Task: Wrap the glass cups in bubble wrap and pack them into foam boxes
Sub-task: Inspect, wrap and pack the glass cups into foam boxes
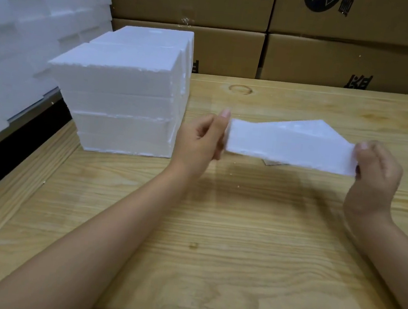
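Observation:
A flat white foam piece point(290, 144) is held in the air above the wooden table point(213, 244), tilted with its far edge raised. My left hand point(199, 141) grips its left end, thumb up along the edge. My right hand point(376, 174) grips its right end with curled fingers. A stack of white foam boxes point(126, 92) stands on the table to the left of my hands. No glass cups or bubble wrap are in view.
More white foam pieces point(35, 20) are piled off the table at the far left. Brown cardboard cartons point(312, 39) form a wall behind the table. A small brown scrap point(272, 163) lies under the held foam.

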A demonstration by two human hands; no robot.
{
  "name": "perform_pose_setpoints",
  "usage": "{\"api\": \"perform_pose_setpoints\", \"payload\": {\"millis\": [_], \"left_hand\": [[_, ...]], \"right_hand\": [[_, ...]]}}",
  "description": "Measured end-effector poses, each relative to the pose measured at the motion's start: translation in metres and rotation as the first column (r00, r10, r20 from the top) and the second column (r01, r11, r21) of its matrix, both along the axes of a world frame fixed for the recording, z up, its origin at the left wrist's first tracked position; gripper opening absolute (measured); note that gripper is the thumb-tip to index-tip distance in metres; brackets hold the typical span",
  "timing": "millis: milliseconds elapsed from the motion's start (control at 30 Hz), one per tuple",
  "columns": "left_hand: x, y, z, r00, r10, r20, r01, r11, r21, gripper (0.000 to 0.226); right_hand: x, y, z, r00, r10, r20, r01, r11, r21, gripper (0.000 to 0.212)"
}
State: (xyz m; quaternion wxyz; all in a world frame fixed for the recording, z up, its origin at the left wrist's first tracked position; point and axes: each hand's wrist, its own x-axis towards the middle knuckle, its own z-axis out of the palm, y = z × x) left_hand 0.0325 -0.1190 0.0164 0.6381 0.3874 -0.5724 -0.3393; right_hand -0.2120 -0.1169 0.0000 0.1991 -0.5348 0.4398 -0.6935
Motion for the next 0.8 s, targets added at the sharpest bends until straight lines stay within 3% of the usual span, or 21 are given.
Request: {"api": "perform_pose_setpoints", "payload": {"millis": [133,267,467,567,667,733,800], "left_hand": [[0.031,0.008,-0.006,0.977,-0.204,-0.063,0.206,0.978,0.025,0.042],[0.049,0.014,-0.006,0.912,-0.405,0.062,0.396,0.91,0.12,0.033],[0.058,0.014,-0.013,0.856,-0.475,0.206,0.393,0.855,0.34,0.032],[0.06,0.013,-0.017,0.852,-0.468,0.232,0.369,0.854,0.367,0.032],[0.059,0.012,-0.019,0.9,-0.373,0.227,0.3,0.905,0.3,0.036],[0.059,0.01,-0.019,0.963,-0.15,0.226,0.115,0.98,0.162,0.036],[0.057,0.007,-0.021,0.966,0.133,0.222,-0.146,0.988,0.043,0.037]], "right_hand": [[0.015,0.008,-0.003,0.972,0.205,-0.114,-0.208,0.978,-0.018,0.025],[0.012,0.01,-0.008,0.942,0.3,-0.152,-0.295,0.954,0.052,0.032],[0.005,0.006,-0.017,0.88,0.314,-0.356,-0.246,0.943,0.225,0.028],[0.006,0.004,-0.018,0.848,0.295,-0.44,-0.2,0.947,0.25,0.035],[0.006,0.003,-0.018,0.826,0.278,-0.49,-0.153,0.948,0.28,0.039],[0.009,0.002,-0.012,0.825,0.209,-0.526,-0.096,0.968,0.234,0.042],[0.016,-0.001,0.002,0.841,0.094,-0.533,-0.022,0.99,0.14,0.041]]}}
